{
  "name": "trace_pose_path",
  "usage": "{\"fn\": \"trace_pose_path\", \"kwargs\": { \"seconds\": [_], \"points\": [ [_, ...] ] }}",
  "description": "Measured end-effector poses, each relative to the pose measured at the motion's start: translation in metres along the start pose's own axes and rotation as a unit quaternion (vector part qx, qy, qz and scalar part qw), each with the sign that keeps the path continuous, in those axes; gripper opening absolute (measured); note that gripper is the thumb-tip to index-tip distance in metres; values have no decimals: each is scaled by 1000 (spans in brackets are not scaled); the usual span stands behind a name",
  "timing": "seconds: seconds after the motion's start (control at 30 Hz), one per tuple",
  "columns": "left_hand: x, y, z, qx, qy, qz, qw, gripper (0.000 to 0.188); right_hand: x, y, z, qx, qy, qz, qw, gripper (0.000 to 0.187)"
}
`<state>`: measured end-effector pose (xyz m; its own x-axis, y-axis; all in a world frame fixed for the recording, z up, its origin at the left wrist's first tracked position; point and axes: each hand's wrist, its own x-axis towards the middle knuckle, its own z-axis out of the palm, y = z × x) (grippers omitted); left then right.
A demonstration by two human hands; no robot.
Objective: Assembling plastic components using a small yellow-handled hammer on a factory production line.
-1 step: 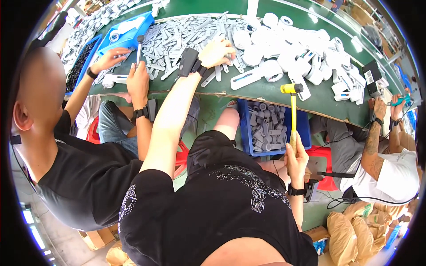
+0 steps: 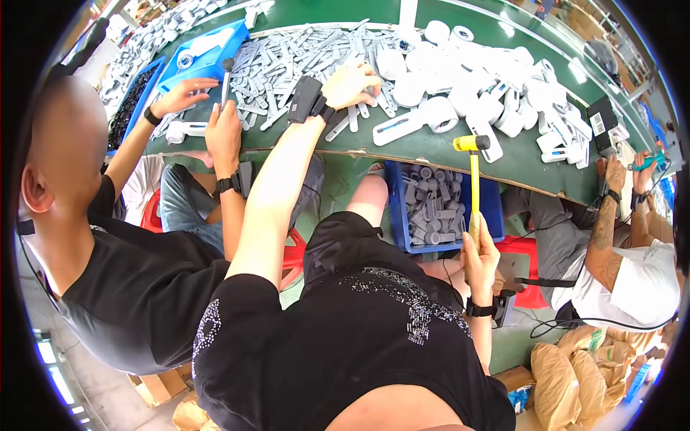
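My right hand (image 2: 480,257) is wrapped round the lower handle of a mallet (image 2: 474,179), which stands upright with its yellow and black head at the table's front edge. My left hand (image 2: 352,86) reaches over the pile of flat grey plastic strips (image 2: 302,57), its fingers loosely bent and apart; the palm side is hidden. Just right of it lies a white round-headed plastic housing with a long handle (image 2: 402,128). More white housings (image 2: 467,79) are heaped further right on the green table (image 2: 338,147).
Below the table edge stands a blue crate (image 2: 489,208) of grey parts. On my left a co-worker's hand (image 2: 224,133) holds another mallet (image 2: 228,75) beside a blue tray (image 2: 208,61). On my right another person's hand holds a teal tool (image 2: 647,163). Brown sacks (image 2: 553,381) lie behind.
The left co-worker's far hand has shifted very slightly. My own hands and the mallet have not visibly moved.
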<state>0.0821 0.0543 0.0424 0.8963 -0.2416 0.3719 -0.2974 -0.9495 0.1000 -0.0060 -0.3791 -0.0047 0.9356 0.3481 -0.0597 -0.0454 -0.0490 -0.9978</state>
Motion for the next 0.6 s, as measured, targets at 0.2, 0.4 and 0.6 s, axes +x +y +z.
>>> {"fn": "trace_pose_path", "kwargs": {
  "seconds": [0.2,0.4,0.6],
  "points": [
    [-3,-8,7,26,2,-4,1000,20,-4,-2,0,0,-7,10,1000,53],
    [-3,-13,-1,-70,-24,1,997,22,-7,-1,-4,0,3,8,1000,52],
    [1,-14,-11,-82,-47,-24,995,19,-7,4,-7,27,4,11,1000,52]
  ]
}}
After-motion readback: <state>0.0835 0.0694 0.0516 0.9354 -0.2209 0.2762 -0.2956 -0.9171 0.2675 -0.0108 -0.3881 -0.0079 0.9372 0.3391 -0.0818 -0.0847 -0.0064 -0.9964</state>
